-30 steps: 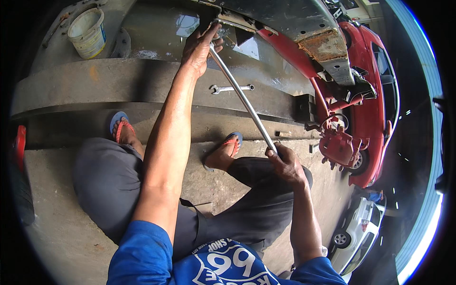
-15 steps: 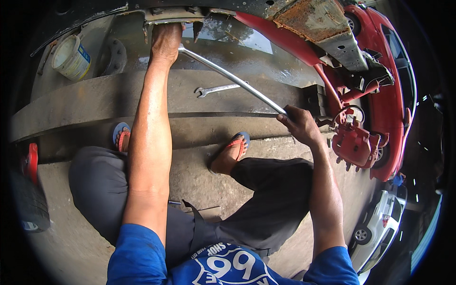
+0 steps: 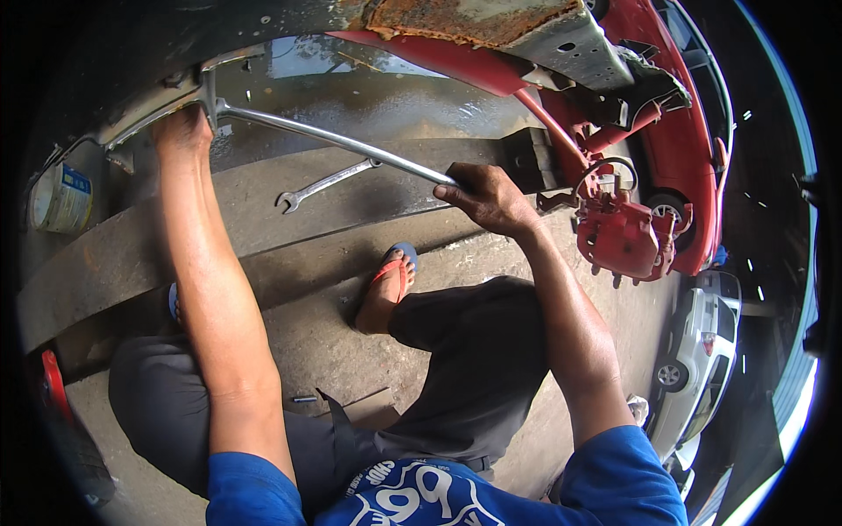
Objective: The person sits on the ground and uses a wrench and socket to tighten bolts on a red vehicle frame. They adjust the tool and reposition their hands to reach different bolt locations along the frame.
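Observation:
My right hand (image 3: 493, 195) is closed around the near end of a long silver breaker bar (image 3: 338, 140). The bar slants up and left to a dark metal bracket (image 3: 145, 107) under the vehicle body. Stretched up to that bracket, my left hand (image 3: 186, 131) is beside the bar's far end. Its fingers are hidden behind the metal, so what they touch does not show. On the concrete ledge (image 3: 254, 197) just below the bar lies a combination wrench (image 3: 329, 183).
A rusty frame member (image 3: 478, 19) juts out overhead. At right hangs a red brake and hub assembly (image 3: 618, 235), with a red car (image 3: 693, 131) and a white car (image 3: 693, 351) beyond. A bucket (image 3: 68, 200) stands far left. A small metal cylinder (image 3: 304, 399) lies on the floor.
My view has turned, so the whole scene sits further left and tilted. Both hands keep their places at the bracket and the bar, which shows no clear movement against the ledge.

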`<state>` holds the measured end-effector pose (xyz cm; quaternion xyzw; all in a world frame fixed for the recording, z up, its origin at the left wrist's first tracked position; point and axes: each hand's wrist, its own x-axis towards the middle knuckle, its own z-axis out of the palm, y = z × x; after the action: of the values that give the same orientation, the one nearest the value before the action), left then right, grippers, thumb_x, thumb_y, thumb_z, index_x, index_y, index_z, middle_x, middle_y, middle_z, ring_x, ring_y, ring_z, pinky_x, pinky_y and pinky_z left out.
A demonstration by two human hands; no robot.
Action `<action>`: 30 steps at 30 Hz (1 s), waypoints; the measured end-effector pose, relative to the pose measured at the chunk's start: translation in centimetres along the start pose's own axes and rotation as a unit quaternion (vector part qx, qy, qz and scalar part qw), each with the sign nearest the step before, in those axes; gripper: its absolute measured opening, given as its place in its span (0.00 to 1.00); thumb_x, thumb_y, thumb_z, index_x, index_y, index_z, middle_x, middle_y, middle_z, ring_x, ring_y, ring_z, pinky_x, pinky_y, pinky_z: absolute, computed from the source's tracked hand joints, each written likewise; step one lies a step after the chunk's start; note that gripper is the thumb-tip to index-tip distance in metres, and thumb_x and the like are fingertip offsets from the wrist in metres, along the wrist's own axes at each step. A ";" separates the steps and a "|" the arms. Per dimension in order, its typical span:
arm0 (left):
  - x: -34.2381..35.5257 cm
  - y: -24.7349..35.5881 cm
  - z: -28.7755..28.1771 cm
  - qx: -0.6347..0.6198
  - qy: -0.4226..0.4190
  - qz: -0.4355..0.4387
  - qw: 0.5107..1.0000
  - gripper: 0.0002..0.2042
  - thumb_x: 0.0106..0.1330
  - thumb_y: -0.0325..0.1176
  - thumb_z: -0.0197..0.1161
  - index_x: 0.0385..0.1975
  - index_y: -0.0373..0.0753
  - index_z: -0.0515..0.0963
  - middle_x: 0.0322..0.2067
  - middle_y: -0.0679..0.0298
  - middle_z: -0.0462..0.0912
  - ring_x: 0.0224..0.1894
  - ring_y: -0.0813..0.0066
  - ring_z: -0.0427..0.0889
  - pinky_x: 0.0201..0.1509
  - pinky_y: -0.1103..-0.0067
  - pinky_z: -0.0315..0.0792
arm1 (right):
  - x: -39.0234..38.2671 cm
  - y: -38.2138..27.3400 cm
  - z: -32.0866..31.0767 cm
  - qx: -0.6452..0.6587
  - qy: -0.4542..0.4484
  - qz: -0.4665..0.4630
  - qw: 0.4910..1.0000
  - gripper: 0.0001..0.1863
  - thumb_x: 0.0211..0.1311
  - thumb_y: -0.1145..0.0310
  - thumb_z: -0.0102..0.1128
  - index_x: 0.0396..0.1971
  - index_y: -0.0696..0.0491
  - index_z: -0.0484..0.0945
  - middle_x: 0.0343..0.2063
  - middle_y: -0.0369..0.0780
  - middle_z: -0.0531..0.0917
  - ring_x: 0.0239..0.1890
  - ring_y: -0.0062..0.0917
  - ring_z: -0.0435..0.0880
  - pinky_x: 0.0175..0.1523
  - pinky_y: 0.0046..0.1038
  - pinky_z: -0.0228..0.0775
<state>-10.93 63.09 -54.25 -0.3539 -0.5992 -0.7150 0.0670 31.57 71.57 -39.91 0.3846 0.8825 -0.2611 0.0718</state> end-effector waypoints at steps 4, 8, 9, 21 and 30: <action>-0.4 2.2 -2.1 0.141 -0.052 0.045 0.988 0.17 0.72 0.39 0.56 0.55 0.39 0.81 0.56 0.53 0.83 0.61 0.51 0.78 0.65 0.63 0.71 | -0.1 -0.2 -0.7 0.007 0.001 0.063 0.998 0.30 0.66 0.42 0.63 0.31 0.61 0.80 0.22 0.50 0.77 0.27 0.40 0.75 0.38 0.41 0.69; -0.9 2.1 -2.6 0.393 -0.094 0.138 0.904 0.19 0.73 0.42 0.54 0.54 0.38 0.81 0.55 0.51 0.82 0.59 0.49 0.79 0.64 0.62 0.71 | 0.8 0.9 0.5 -0.014 -0.011 0.049 0.999 0.29 0.65 0.43 0.64 0.33 0.60 0.80 0.26 0.52 0.81 0.30 0.46 0.80 0.40 0.44 0.70; -0.8 1.5 -2.4 0.401 -0.074 0.162 0.899 0.19 0.72 0.43 0.53 0.52 0.38 0.81 0.54 0.49 0.82 0.57 0.46 0.79 0.62 0.61 0.72 | 1.3 1.2 1.0 -0.008 -0.021 0.028 0.999 0.27 0.66 0.45 0.64 0.34 0.60 0.80 0.27 0.53 0.82 0.32 0.47 0.82 0.41 0.44 0.70; 1.7 -12.3 -5.2 0.535 -0.071 0.218 0.813 0.18 0.72 0.40 0.54 0.53 0.35 0.82 0.53 0.52 0.84 0.56 0.54 0.82 0.61 0.67 0.74 | 8.5 -2.8 3.1 -0.022 0.069 0.018 0.997 0.30 0.49 0.39 0.74 0.32 0.55 0.87 0.34 0.49 0.87 0.43 0.46 0.86 0.50 0.45 0.77; -0.5 -10.6 -5.9 0.328 -0.063 0.043 0.942 0.22 0.75 0.42 0.54 0.60 0.33 0.78 0.61 0.52 0.79 0.64 0.54 0.75 0.69 0.66 0.65 | 8.5 -2.7 1.6 -0.059 0.120 0.034 0.990 0.31 0.47 0.33 0.71 0.27 0.51 0.88 0.29 0.46 0.87 0.40 0.44 0.87 0.46 0.43 0.78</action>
<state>-18.58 60.51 -63.31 -0.3819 -0.7875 -0.4519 0.1724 23.57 74.66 -43.01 0.4383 0.8849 -0.1576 -0.0034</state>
